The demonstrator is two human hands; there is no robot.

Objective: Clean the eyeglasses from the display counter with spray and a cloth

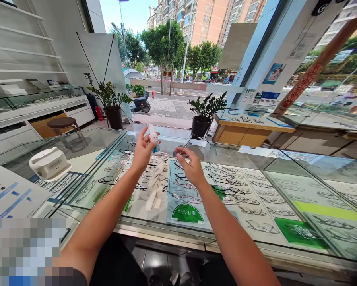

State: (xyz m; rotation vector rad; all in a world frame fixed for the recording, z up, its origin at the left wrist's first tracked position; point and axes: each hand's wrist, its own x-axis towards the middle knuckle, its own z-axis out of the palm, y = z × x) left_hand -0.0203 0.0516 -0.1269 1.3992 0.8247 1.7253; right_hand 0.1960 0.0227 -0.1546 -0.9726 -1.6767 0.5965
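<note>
My left hand (pixel 143 149) is closed around a small white spray bottle (pixel 153 136) with red print and a bluish lower part, held upright above the glass counter. In my right hand (pixel 190 162), thumb and fingers pinch a pair of eyeglasses (pixel 190 140) with thin frames, raised over the counter's far side. A crumpled cream cloth (pixel 156 186) lies on the glass between my forearms. Beneath the glass, rows of eyeglasses (pixel 226 180) rest on display panels, with a green semicircular sign (pixel 187 213) near the front.
A white boxy device (pixel 49 163) stands on the counter at left. Beyond the counter are two potted plants (pixel 112 105) (pixel 204 115), a round stool (pixel 63 124) and a red fire extinguisher (pixel 99 113). A wooden display case (pixel 251 129) stands at the right, before large windows.
</note>
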